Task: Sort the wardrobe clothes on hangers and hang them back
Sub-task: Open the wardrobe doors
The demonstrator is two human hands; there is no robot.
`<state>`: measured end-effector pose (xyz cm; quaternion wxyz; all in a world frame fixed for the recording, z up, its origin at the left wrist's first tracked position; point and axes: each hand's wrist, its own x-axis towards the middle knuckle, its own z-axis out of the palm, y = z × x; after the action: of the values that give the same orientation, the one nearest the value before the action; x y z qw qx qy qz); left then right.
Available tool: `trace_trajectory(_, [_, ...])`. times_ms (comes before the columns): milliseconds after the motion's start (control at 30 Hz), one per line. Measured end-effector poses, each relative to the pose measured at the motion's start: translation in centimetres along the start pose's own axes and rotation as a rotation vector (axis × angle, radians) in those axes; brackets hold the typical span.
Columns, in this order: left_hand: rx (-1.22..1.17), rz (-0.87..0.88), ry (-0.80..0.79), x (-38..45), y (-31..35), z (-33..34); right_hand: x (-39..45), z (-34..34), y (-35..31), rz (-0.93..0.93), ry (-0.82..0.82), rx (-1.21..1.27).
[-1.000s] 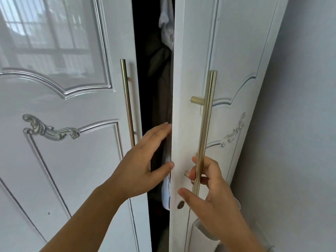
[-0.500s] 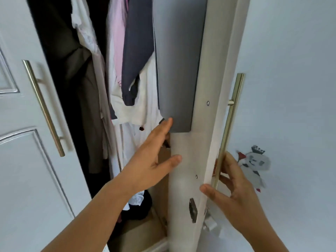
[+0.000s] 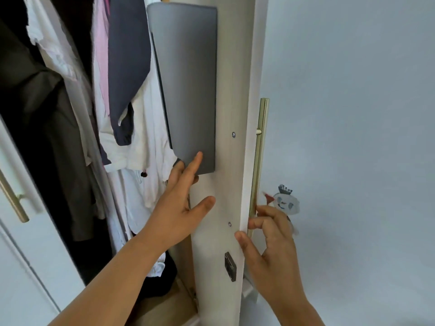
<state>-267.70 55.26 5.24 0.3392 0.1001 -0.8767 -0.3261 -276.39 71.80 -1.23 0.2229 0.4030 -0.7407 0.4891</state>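
The task has barely begun: the clothes point(image 3: 131, 95) hang unsorted inside the wardrobe. The left hand point(image 3: 181, 205) presses open-fingered on the right door point(image 3: 233, 90); the right hand point(image 3: 270, 236) curls its grip loosely at the door handle point(image 3: 260, 156), apparently pinching it.

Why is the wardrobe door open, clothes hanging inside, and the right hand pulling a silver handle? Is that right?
Nearly. The head view shows the handle is gold, not silver. The door is open, clothes hang inside, and the right hand is on that handle.
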Motion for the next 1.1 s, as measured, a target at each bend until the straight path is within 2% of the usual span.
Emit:
trace_trajectory(133, [0.021, 0.008, -0.012, -0.2, -0.3, -0.3, 0.0, -0.1, 0.2, 0.034, 0.027, 0.044])
trace_trajectory(333, [0.052, 0.064, 0.06, -1.8, -1.0, -1.1, 0.0, -0.4, -1.2, 0.078, 0.097, 0.102])
trace_trajectory(467, [0.119, 0.096, 0.098, -2.8, -2.0, -2.7, 0.2, -0.3, -3.6, -0.025, 0.255, 0.141])
trace_trajectory(533, [0.134, 0.063, 0.107, -3.1, -2.8, -3.7, 0.5, 0.1, -4.9, -0.119, 0.273, 0.138])
trace_trajectory(600, [0.161, 0.022, 0.112, -3.5, -3.9, -5.1, 0.7, 1.0, -6.1, -0.162, 0.229, 0.149])
trace_trajectory(800, [0.307, -0.083, 0.128, -5.5, -8.3, -11.3, 0.9, 7.1, -9.8, -0.116, -0.005, 0.165])
trace_trajectory(1000, [0.435, -0.224, 0.349, -7.4, -12.5, -18.8, 0.5, 13.6, -13.4, -0.03, -0.162, 0.278])
trace_trajectory(1100, [0.457, -0.225, 0.492, -7.6, -13.8, -22.1, 0.2, 16.3, -14.9, -0.019, -0.208, 0.28])
